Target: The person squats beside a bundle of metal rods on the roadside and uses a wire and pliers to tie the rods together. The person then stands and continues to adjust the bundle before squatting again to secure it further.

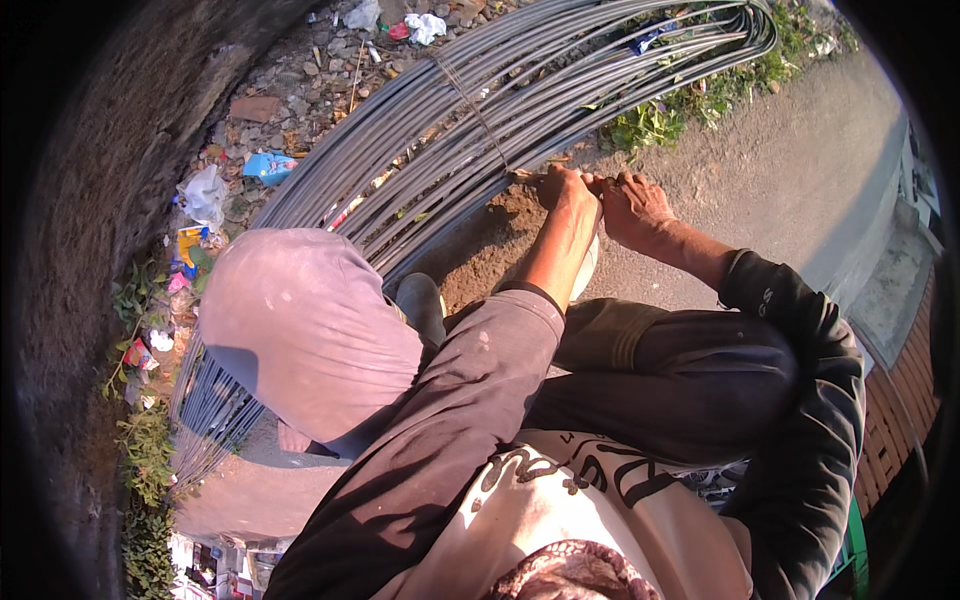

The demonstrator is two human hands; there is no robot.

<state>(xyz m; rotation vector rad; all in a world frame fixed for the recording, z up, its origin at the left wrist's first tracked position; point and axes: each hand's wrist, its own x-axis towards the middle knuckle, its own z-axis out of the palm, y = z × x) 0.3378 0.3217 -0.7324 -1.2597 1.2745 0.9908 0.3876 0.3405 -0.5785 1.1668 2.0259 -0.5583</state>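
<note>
up near the top centre, the left hand (567,190) and right hand (632,205) both pinch a thin wire (598,181); the steel rod bundle (450,130) lies just beside them.

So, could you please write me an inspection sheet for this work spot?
Surface: bare soil patch beside a paved road.
Job's things: long bundle of steel rods, bent in a curve, bound by a wire tie.
Clutter: plastic litter and stones along the left edge.
Grippers: left hand and right hand close together at the bundle's edge; what they pinch is too small to tell.
Cables: nothing seen.
Surroundings: weeds, a wall, the person's bent knee.
</note>
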